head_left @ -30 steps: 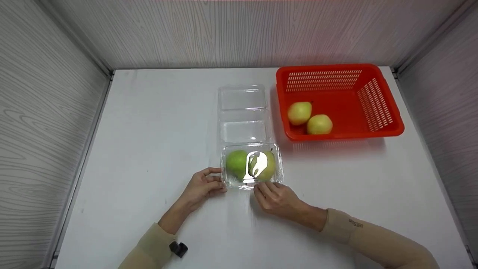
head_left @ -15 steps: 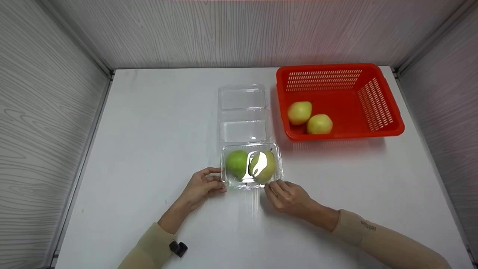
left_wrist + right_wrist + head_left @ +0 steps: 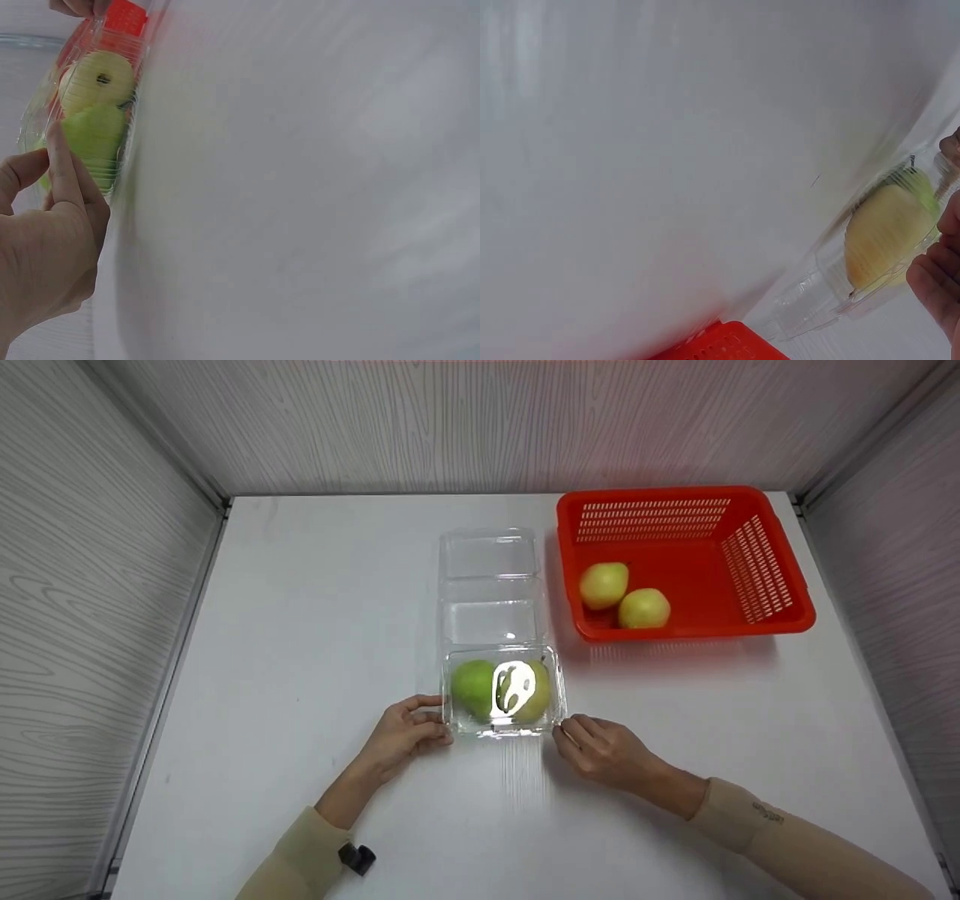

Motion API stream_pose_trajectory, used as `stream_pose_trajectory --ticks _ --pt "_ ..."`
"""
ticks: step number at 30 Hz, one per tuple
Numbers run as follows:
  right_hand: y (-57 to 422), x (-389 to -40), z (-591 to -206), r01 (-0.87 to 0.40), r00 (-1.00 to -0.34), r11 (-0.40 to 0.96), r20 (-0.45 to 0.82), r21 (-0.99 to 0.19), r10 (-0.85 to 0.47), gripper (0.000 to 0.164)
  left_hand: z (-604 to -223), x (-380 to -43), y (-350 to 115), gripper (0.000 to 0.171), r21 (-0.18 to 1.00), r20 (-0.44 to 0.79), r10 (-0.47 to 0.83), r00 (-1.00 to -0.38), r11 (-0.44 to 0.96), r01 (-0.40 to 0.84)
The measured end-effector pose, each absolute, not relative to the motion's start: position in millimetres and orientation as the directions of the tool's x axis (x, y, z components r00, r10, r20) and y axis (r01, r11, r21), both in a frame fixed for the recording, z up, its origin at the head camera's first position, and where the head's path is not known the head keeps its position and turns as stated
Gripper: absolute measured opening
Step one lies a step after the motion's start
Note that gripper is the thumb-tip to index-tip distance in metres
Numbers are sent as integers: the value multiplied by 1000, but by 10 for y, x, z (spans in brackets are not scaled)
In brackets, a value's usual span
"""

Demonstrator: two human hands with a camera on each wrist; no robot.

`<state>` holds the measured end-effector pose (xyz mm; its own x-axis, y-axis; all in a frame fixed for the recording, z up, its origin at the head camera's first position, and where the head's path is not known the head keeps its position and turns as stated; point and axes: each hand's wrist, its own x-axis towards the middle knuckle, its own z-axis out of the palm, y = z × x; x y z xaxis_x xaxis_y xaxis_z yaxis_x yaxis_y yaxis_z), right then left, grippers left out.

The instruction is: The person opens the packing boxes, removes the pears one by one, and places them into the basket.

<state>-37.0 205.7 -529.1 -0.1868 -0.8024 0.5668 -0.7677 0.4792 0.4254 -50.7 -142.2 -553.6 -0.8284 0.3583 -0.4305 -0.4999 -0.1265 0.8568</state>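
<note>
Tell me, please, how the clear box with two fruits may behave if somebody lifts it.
The clear box looks like thin plastic, so it would probably flex if squeezed. The green fruit and yellowish fruit inside are rounded, so they may shift or roll when tilted. Its glossy surface could be somewhat slippery.

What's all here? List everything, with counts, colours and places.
Table: 1, white, underneath
Wall panels: 3, grey, left, back, right
Lidded box: 1, clear, table's middle
Green fruit: 1, green, left in box
Yellowish fruit: 1, yellow-green, right in box
Open packaging: 2 hollows, clear, behind box
Basket: 1, red, table's back right
Basket fruits: 2, pale yellow, basket's left
Black object: 1, black, head view's lower left
Sleeves: 2, beige, on arms
Left hand: 1, bare, box's near left corner
Right hand: 1, bare, box's near right corner
</note>
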Motion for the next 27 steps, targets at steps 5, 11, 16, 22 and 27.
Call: stream_pose_trajectory --ticks 5,11,16,22,27 --pt "2078 -394 -5293 -774 -152 448 555 448 -818 33 -5546 -497 -1424 54 851 -429 349 -833 -154 -502" --pt "2087 -407 -5297 -774 -147 441 550 454 -822 32 -5549 -413 -1390 45 826 -436 320 -841 -229 -515" --pt "2098 -420 -5287 -785 -146 433 549 442 -823 31 -5552 -263 -1329 27 754 -461 346 -817 -333 -566" --pt "2115 -431 -5278 -801 -175 439 542 407 -822 30 -5542 -123 -1189 18 711 -467 409 -784 -353 -608" --pt "2125 -444 -5274 -805 -188 439 530 399 -827 28 -5543 -79 -1046 20 699 -485 417 -769 -344 -627"
